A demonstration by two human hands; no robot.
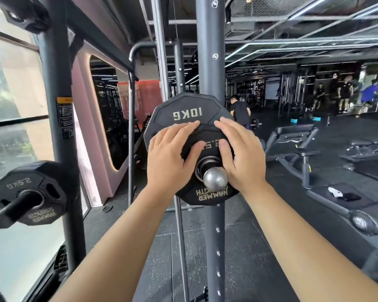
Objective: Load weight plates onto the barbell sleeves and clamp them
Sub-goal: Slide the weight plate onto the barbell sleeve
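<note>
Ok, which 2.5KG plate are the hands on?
The centre 2.5KG plate on the sleeve, in front of the 10KG plate; the left 2.5KG plate sits untouched.

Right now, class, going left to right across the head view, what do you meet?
Stored plate → left hand → sleeve end → right hand → bench.

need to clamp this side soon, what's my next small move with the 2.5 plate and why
Probably push the 2.5 kg plate along the barbell sleeve until it seats against the 10 kg plate. The left hand and right hand lie flat on its face, the sleeve's end pokes through the hub, and no clamp is on yet.
</note>
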